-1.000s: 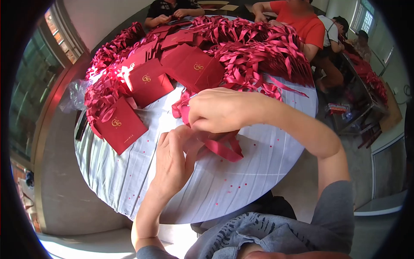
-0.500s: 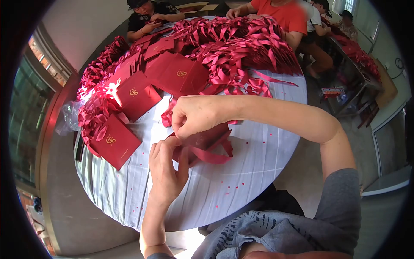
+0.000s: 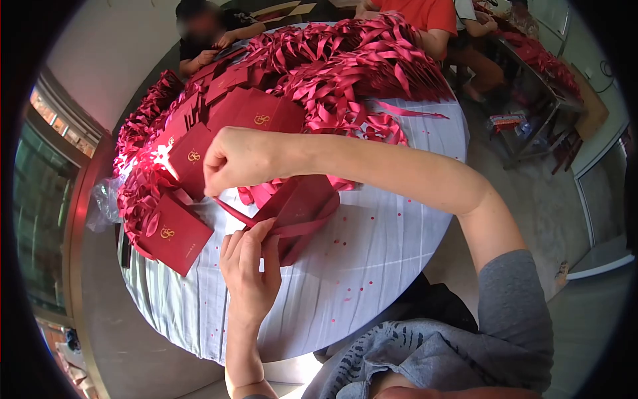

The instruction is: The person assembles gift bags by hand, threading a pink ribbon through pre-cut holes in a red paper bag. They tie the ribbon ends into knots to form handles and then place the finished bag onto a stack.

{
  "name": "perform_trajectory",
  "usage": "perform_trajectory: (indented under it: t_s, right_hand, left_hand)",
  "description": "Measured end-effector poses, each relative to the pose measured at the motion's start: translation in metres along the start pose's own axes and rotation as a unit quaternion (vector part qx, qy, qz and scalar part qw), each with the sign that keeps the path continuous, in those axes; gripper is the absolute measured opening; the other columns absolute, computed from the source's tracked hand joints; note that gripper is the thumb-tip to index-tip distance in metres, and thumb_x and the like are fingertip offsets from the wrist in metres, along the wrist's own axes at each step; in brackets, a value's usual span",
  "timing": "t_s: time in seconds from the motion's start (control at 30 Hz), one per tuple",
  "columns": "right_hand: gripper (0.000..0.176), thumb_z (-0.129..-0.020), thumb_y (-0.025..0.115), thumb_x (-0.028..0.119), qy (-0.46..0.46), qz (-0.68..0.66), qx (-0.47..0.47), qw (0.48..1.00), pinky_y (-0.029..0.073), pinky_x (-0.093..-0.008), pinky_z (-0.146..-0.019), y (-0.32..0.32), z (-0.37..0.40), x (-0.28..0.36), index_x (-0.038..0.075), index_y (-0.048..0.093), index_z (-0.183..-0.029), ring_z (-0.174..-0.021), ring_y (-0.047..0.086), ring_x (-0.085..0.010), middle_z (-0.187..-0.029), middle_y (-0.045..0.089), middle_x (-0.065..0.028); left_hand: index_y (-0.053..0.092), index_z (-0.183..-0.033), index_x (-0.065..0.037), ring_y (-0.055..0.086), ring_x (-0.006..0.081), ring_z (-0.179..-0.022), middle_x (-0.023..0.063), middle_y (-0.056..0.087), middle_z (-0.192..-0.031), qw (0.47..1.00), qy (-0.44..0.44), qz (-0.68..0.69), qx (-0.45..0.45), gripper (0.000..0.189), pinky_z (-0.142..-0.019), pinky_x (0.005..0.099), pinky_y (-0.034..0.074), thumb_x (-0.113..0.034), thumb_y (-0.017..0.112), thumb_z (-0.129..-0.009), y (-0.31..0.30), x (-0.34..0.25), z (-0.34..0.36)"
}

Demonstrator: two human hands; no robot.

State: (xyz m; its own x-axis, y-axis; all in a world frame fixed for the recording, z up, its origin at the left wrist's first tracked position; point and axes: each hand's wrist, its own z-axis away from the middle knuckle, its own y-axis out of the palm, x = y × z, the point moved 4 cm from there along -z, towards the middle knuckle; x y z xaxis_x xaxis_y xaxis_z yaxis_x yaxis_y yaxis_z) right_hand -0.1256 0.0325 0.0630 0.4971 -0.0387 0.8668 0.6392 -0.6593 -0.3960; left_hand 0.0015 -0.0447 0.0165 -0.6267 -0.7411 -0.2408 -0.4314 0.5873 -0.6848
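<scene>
A dark red paper bag (image 3: 307,206) lies in front of me on the white tablecloth, with a red ribbon (image 3: 234,211) running out to its left. My left hand (image 3: 251,269) pinches the ribbon between thumb and fingers at the bag's left edge. Farther up and left, my right hand (image 3: 232,159) is closed on the ribbon's end, and the ribbon is stretched between both hands. That forearm passes above the bag. Beside my left hand lies another red bag (image 3: 176,234) with a gold logo.
Many red bags with ribbons (image 3: 345,66) are heaped across the far side of the round table (image 3: 372,266). Small red dots lie on the cloth. Co-workers (image 3: 432,23) sit behind the heap. A plastic bag (image 3: 105,199) hangs at the left edge.
My right hand has moved left and away from my left hand, drawing the ribbon out. The red bag now shows more fully under my right forearm.
</scene>
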Motion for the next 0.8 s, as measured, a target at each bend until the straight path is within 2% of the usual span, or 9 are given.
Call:
perform_trajectory:
  t_s: [0.2,0.3,0.37,0.43,0.53,0.57,0.63,0.7,0.8]
  right_hand:
    - [0.015,-0.074,0.068,0.012,-0.049,0.015,-0.083,0.995,0.047,-0.0265,-0.057,0.005,-0.015,-0.006,-0.003,0.067,-0.073,-0.059,0.059,-0.0104,-0.064,0.065,-0.0085]
    - [0.018,-0.075,0.069,0.016,-0.082,0.03,-0.084,0.993,0.047,-0.027,-0.058,0.005,-0.015,-0.002,-0.003,0.067,-0.077,-0.06,0.06,-0.0115,-0.066,0.065,-0.0093]
    - [0.023,-0.077,0.07,0.02,-0.097,0.069,-0.127,0.985,0.047,-0.0268,-0.059,-0.003,-0.007,0.004,-0.002,0.067,-0.082,-0.06,0.06,-0.0134,-0.07,0.066,-0.0095]
    - [0.021,-0.081,0.067,0.02,-0.105,0.104,-0.179,0.973,0.045,-0.0299,-0.056,-0.015,0.022,0.016,-0.001,0.064,-0.08,-0.06,0.059,-0.0156,-0.068,0.062,-0.0093]
    - [0.022,-0.082,0.067,0.019,-0.193,0.204,-0.231,0.931,0.042,-0.0327,-0.052,-0.009,0.064,0.009,0.001,0.061,-0.071,-0.057,0.055,-0.0204,-0.062,0.055,-0.0095]
    - [0.024,-0.079,0.069,0.022,-0.149,0.248,-0.198,0.937,0.043,-0.0345,-0.056,0.002,0.076,0.003,0.002,0.059,-0.07,-0.059,0.053,-0.0239,-0.062,0.053,-0.0081]
    - [0.024,-0.076,0.071,0.022,-0.085,0.323,-0.147,0.931,0.043,-0.0379,-0.069,0.023,0.092,-0.016,0.003,0.059,-0.085,-0.079,0.052,-0.0265,-0.082,0.052,-0.0094]
    - [0.027,-0.075,0.072,0.021,-0.077,0.322,-0.133,0.934,0.042,-0.0372,-0.074,0.034,0.096,-0.029,0.002,0.058,-0.088,-0.086,0.049,-0.0274,-0.09,0.049,-0.0113]
    - [0.021,-0.073,0.072,0.013,-0.085,0.263,-0.12,0.953,0.041,-0.0368,-0.076,0.039,0.099,-0.032,0.002,0.06,-0.085,-0.086,0.047,-0.0269,-0.089,0.047,-0.0105]
  left_hand:
    - [0.06,-0.098,0.0,0.051,0.0216,-0.061,0.0085,0.061,-0.075,1.0,-0.02,0.007,-0.01,0.027,-0.059,0.032,0.039,0.009,0.063,-0.073,-0.001,0.003,0.001]
    - [0.06,-0.097,0.0,0.051,0.0219,-0.06,0.0088,0.061,-0.075,1.0,-0.029,0.008,-0.004,0.025,-0.059,0.0324,0.039,0.009,0.063,-0.073,0.0,0.001,-0.001]
    - [0.06,-0.096,0.0,0.051,0.0222,-0.06,0.009,0.061,-0.075,0.999,-0.036,0.004,0.0,0.024,-0.059,0.0327,0.039,0.008,0.063,-0.073,-0.001,0.003,-0.001]
    - [0.061,-0.094,0.0,0.051,0.0229,-0.06,0.0096,0.06,-0.074,0.997,-0.067,0.024,-0.029,0.021,-0.058,0.0332,0.039,0.008,0.063,-0.074,-0.004,0.009,0.002]
    - [0.06,-0.095,0.002,0.058,0.0167,-0.065,0.0095,0.06,-0.075,0.983,-0.16,0.067,-0.066,0.017,-0.062,0.0268,0.046,0.005,0.064,-0.078,-0.009,0.027,0.009]
    - [0.06,-0.095,0.002,0.059,0.0136,-0.068,0.0087,0.061,-0.077,0.981,-0.173,0.064,-0.065,0.016,-0.065,0.0245,0.047,0.004,0.064,-0.08,-0.011,0.03,0.01]
    - [0.06,-0.095,0.003,0.058,0.0129,-0.067,0.0085,0.061,-0.078,0.976,-0.191,0.088,-0.061,0.015,-0.064,0.0249,0.047,0.004,0.063,-0.081,-0.01,0.033,0.01]
    - [0.06,-0.095,0.002,0.058,0.0129,-0.067,0.0086,0.061,-0.079,0.975,-0.192,0.089,-0.062,0.014,-0.063,0.025,0.047,0.004,0.062,-0.082,-0.011,0.033,0.01]
    - [0.06,-0.095,0.001,0.059,0.0154,-0.068,0.0093,0.061,-0.079,0.975,-0.198,0.076,-0.069,0.015,-0.064,0.0269,0.047,0.005,0.062,-0.081,-0.016,0.036,0.011]
